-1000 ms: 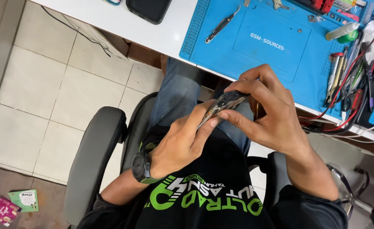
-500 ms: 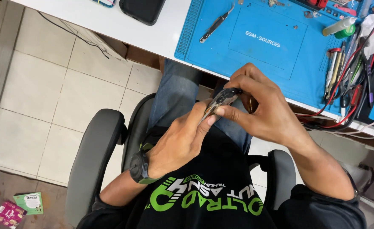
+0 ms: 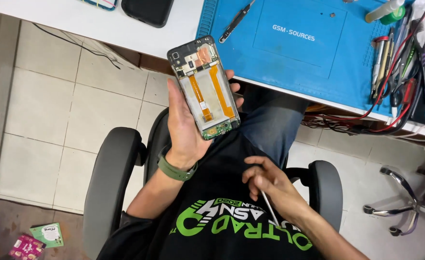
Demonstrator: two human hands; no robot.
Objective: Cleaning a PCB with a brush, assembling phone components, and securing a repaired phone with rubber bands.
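My left hand (image 3: 186,123) holds up an opened phone (image 3: 204,87), back cover off, with orange flex cables and a small green board showing. It sits over the gap between the white desk and my lap. My right hand (image 3: 266,180) rests low on my black shirt, away from the phone, fingers closed on thin metal tweezers (image 3: 270,208) that point down along my forearm. A green watch band (image 3: 175,171) is on my left wrist.
A blue work mat (image 3: 299,53) lies on the white desk (image 3: 111,26), with another pair of tweezers (image 3: 235,21) on it. Pens, tools and red wires (image 3: 395,72) crowd the right. A dark phone (image 3: 147,10) lies upper left. Chair armrests (image 3: 109,188) flank me.
Both hands were together on the phone over my lap. Now the left hand has lifted the phone up alone, and the right hand has dropped to my chest with the tweezers.
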